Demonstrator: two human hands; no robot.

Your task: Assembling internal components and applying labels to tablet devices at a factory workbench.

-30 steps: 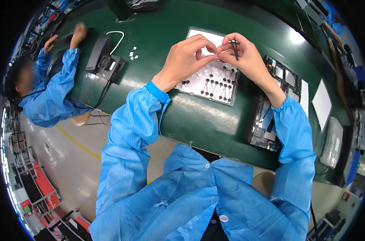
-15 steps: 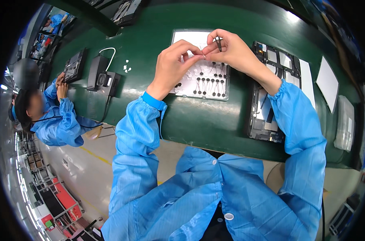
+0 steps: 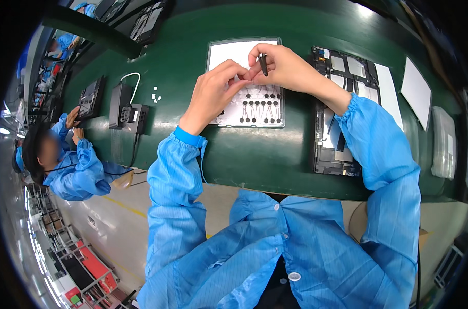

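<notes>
My left hand [image 3: 212, 91] and my right hand [image 3: 288, 69] meet fingertip to fingertip above a clear, shallow tray [image 3: 282, 114]. Both are closed in a pinch; whatever lies between the fingertips is too small and too covered to make out. Dark tweezers [image 3: 263, 65] are tucked in the fingers of my right hand, sticking out with the tip downward. Rows of small round black parts with thin wires [image 3: 257, 112] lie on the tray's white insert, several partly hidden under my hands. A blue band [image 3: 189, 137] circles my left wrist.
Right of the tray lies an opened, dark-framed flat device [image 3: 342, 167] beside a white sheet [image 3: 417, 92] and a clear plastic pack [image 3: 443, 144]. To the left are a black power adapter [image 3: 119, 103] and white scraps [image 3: 155, 97]. A co-worker [image 3: 84, 170] in blue handles another device.
The view has shifted a little, so the tray and device appear further left. My hands stay pinched together; the tweezers in my right hand have turned and show more of their length.
</notes>
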